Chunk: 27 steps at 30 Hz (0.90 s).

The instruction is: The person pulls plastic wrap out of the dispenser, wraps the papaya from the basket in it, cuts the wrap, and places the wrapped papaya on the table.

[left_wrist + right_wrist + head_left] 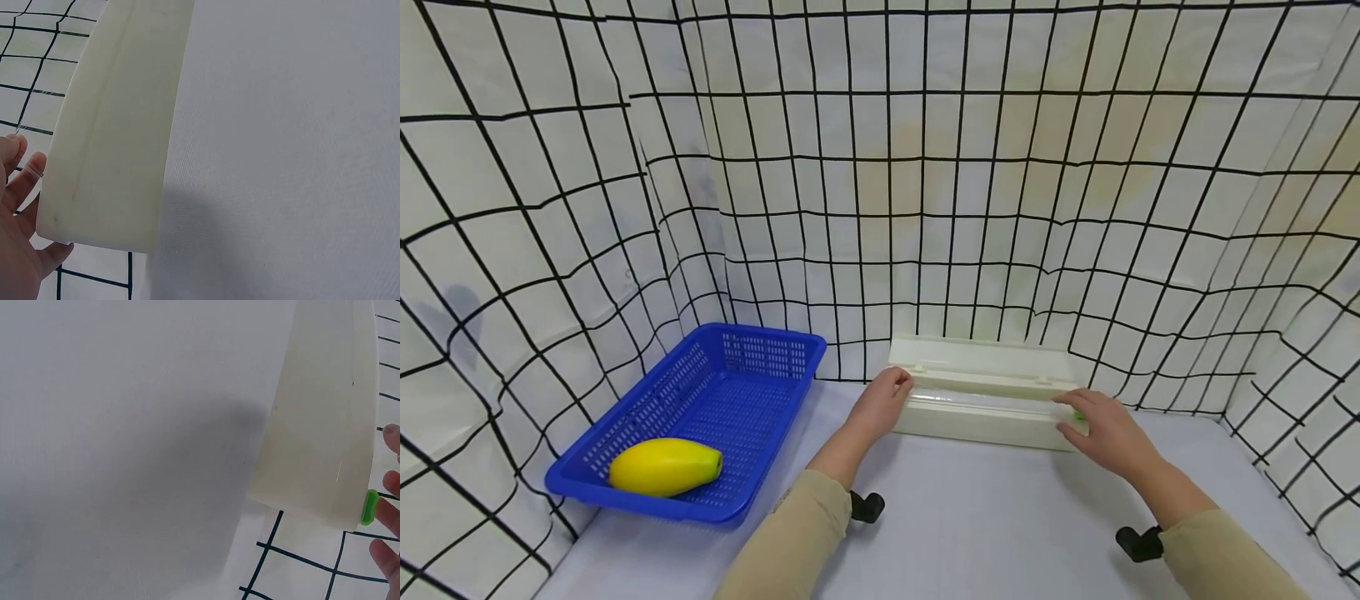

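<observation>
A long off-white cling film dispenser (pixel 985 423) rests on the white surface, its hinged lid (pixel 985 357) raised at the back. Clear cling film (pixel 977 402) lies along its top. At the left end my left hand (pixel 880 404) pinches the film's edge between thumb and forefinger; a bit of clear film shows at those fingertips in the left wrist view. My right hand (pixel 1105 429) is at the right end, fingers spread and slightly bent. One of its fingers is at the green slider (pixel 369 507) on the dispenser's end.
To the left stands a blue plastic basket (pixel 767 408) with a yellow papaya-shaped fruit (pixel 662 467) inside. Black wire mesh (pixel 887 158) over white sheeting walls in the back and both sides, close behind the raised lid.
</observation>
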Available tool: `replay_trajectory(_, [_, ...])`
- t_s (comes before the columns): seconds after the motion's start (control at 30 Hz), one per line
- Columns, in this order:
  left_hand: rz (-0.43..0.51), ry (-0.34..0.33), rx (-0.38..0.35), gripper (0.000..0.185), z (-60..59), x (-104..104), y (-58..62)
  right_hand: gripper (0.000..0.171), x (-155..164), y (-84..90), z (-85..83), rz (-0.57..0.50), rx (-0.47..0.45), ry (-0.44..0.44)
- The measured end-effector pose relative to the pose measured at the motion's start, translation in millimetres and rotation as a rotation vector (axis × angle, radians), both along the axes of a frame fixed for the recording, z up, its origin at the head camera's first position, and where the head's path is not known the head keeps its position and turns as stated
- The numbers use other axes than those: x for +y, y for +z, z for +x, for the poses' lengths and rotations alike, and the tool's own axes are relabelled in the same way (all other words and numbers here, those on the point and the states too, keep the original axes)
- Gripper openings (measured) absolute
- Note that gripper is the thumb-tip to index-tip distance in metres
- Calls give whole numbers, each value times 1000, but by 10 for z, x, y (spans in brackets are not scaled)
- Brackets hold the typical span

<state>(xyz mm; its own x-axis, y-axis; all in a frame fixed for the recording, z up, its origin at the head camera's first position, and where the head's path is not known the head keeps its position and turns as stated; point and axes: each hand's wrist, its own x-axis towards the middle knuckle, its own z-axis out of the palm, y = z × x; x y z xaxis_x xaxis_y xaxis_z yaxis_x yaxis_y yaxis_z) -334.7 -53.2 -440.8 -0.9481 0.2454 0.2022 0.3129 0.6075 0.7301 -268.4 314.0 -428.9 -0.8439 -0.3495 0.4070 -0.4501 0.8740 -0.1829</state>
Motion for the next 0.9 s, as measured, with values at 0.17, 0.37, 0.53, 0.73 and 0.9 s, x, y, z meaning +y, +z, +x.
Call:
replay_trajectory(0.17, [8,-1,-21,22,5,-4,-10,40,28,10,-46,-42,-134,-70])
replay_trajectory(0.37, [12,10,-24,22,16,-8,2,20,-2,15,-145,-100,-146,-70])
replay_trajectory(0.53, [-6,10,-20,18,11,-27,8,14,-25,12,-187,-119,-142,-83])
replay_trajectory(0.73, [-31,53,23,16,-5,-48,24,19,-36,16,-193,-191,-176,-119])
replay_trajectory(0.9, [-14,92,34,15,-3,-74,47,23,-48,35,-195,-241,-181,-131])
